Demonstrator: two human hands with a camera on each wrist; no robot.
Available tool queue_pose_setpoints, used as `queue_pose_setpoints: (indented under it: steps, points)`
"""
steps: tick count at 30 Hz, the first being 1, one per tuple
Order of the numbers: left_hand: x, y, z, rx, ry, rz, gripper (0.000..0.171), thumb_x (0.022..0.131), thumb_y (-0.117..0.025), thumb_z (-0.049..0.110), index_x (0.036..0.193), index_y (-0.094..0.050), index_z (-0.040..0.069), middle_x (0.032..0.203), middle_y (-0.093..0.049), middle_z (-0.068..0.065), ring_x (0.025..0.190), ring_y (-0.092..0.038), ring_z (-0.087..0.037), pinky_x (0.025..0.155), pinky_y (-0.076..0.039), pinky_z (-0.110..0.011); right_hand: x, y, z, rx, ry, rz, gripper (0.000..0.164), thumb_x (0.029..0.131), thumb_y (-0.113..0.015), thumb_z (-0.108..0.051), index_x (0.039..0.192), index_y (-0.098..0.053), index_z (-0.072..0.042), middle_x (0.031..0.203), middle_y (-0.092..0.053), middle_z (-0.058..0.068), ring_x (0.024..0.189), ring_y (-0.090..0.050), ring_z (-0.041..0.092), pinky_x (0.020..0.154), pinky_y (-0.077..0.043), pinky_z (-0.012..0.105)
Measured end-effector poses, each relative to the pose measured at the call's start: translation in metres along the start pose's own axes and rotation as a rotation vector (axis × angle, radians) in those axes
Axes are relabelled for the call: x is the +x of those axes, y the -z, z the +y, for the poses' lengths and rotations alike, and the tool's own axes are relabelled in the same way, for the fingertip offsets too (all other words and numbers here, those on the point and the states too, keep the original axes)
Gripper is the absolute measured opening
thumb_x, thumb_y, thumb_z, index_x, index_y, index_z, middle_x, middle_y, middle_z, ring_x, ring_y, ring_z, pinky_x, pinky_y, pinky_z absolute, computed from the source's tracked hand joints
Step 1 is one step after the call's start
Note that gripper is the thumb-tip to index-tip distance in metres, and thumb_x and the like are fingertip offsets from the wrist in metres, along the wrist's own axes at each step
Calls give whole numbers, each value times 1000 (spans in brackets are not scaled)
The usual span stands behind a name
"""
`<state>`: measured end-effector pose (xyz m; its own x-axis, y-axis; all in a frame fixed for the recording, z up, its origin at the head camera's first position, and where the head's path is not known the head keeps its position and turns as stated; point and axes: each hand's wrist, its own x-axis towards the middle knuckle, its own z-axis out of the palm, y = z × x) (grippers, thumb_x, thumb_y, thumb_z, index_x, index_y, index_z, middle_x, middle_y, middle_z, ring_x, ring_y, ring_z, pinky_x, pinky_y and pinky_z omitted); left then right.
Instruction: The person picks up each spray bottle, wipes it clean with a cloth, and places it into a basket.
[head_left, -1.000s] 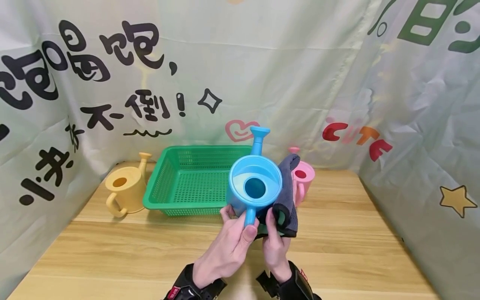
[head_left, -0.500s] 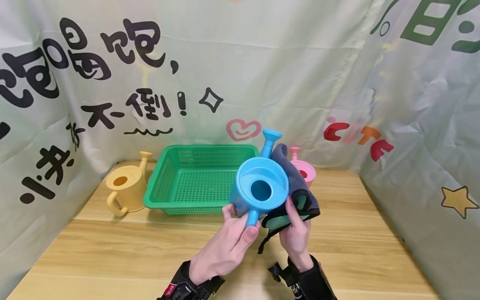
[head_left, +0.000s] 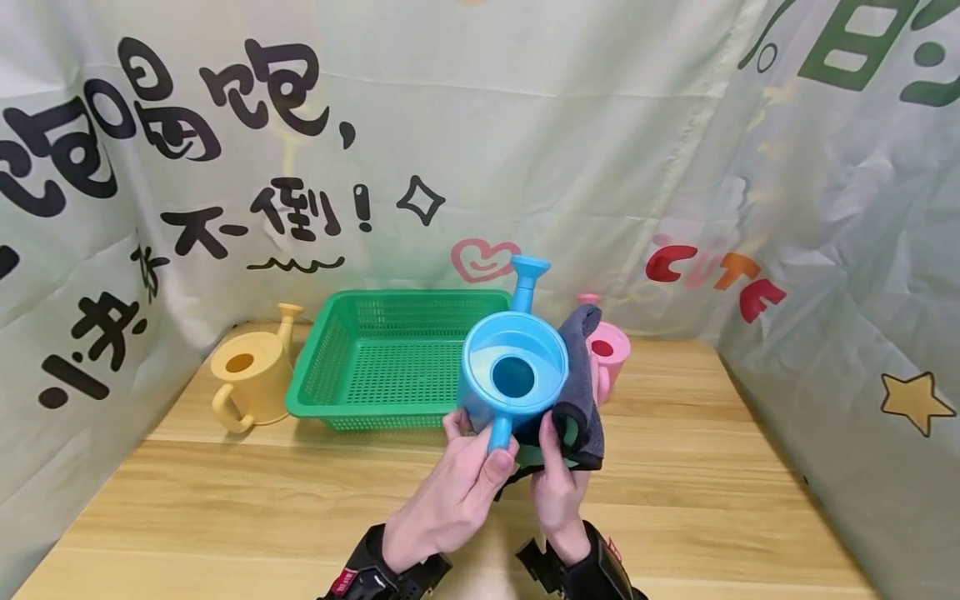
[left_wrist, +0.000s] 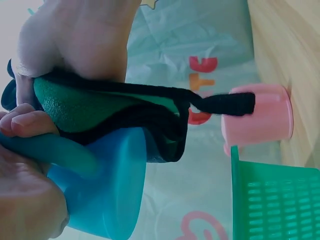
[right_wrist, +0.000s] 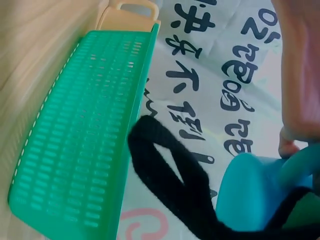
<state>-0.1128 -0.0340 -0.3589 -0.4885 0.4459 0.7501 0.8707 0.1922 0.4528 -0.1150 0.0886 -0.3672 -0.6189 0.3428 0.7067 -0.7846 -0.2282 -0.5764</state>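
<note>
Two closed grips: my left hand (head_left: 446, 496) holds the handle (head_left: 500, 432) of the round blue plastic watering can (head_left: 513, 344) over the wooden table (head_left: 675, 508), likely steadying it against the soft grey-and-green cloth (head_left: 581, 375) pinched in my right hand (head_left: 558, 493).

Beyond the right fingers (head_left: 551, 450), the cloth (head_left: 582, 371) partly hides the pink can (head_left: 615, 360); ahead of the left fingers (head_left: 495, 468), the blue can (head_left: 513, 343) covers the near right corner of the green basket (head_left: 375, 411).
</note>
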Motion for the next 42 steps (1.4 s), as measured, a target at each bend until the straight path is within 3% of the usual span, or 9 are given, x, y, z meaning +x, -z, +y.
queue_pose_setpoints:
  steps: [7, 11, 15, 19, 27, 31, 34, 39, 42]
  points:
    - [0, 4, -2, -9, 26, -20, 28, 112, -29, 22, 90, -46, 14, 70, -44, 4, 74, -44, -6, 96, -21, -43, 13, 8, -4, 185, -69, -76, 47, 106, -38, 0, 152, -37, -9, 146, -52, -2, 135, -48, 8, 118, -34, 21]
    - [0, 6, -2, -28, 20, -38, 27, 111, -31, 21, 90, -46, 15, 70, -44, 4, 77, -46, -7, 97, -21, -41, 19, 13, -9, 263, -137, -87, 35, 106, -37, 1, 138, -51, -5, 131, -61, 2, 125, -56, 10, 111, -43, 22]
    - [0, 6, -3, -46, 5, -34, 27, 111, -32, 19, 88, -46, 14, 70, -43, 3, 76, -45, -7, 96, -21, -41, 17, 13, -9, 196, -121, -82, 34, 106, -38, -1, 137, -52, -7, 129, -61, -1, 122, -56, 9, 110, -43, 22]
    - [-1, 4, -3, -42, -5, -8, 27, 111, -32, 18, 87, -45, 14, 69, -43, 3, 73, -44, -6, 95, -21, -41, 9, 7, -6, 55, -42, -53, 47, 105, -40, -1, 152, -38, -7, 146, -51, -5, 135, -46, 8, 117, -33, 21]
    - [-2, 0, -3, -66, -5, 25, 28, 111, -31, 19, 89, -45, 12, 65, -42, 2, 64, -39, 2, 92, -21, -35, -7, -5, -4, -106, 50, -45, 54, 104, -38, 5, 156, -28, -6, 158, -39, -9, 145, -35, 4, 121, -26, 18]
    - [-2, 1, -3, -45, 2, 9, 25, 111, -33, 17, 89, -45, 13, 65, -43, 3, 64, -40, 1, 94, -21, -37, -6, -5, -4, -83, -5, -5, 52, 104, -41, 2, 155, -31, -5, 155, -43, -9, 142, -39, 4, 121, -27, 20]
    - [-1, 2, -3, -21, 17, -5, 24, 110, -34, 16, 88, -44, 14, 66, -44, 4, 68, -43, -2, 95, -21, -40, -1, -3, -4, 17, -44, 26, 47, 104, -43, 0, 151, -39, -8, 147, -51, -7, 136, -45, 5, 117, -32, 20]
    - [0, 4, -4, -10, 40, -19, 25, 110, -34, 16, 88, -44, 15, 68, -44, 5, 73, -45, -5, 96, -21, -42, 6, 0, -5, 125, -45, -8, 56, 105, -39, 0, 158, -23, -5, 157, -42, -5, 145, -38, 7, 120, -29, 20]
    - [0, 4, -5, -12, 41, -11, 25, 110, -34, 16, 88, -45, 14, 70, -44, 4, 75, -45, -7, 96, -21, -41, 6, 1, -5, 116, -55, -12, 55, 105, -40, -2, 158, -24, -6, 155, -43, -6, 143, -39, 7, 120, -29, 20]
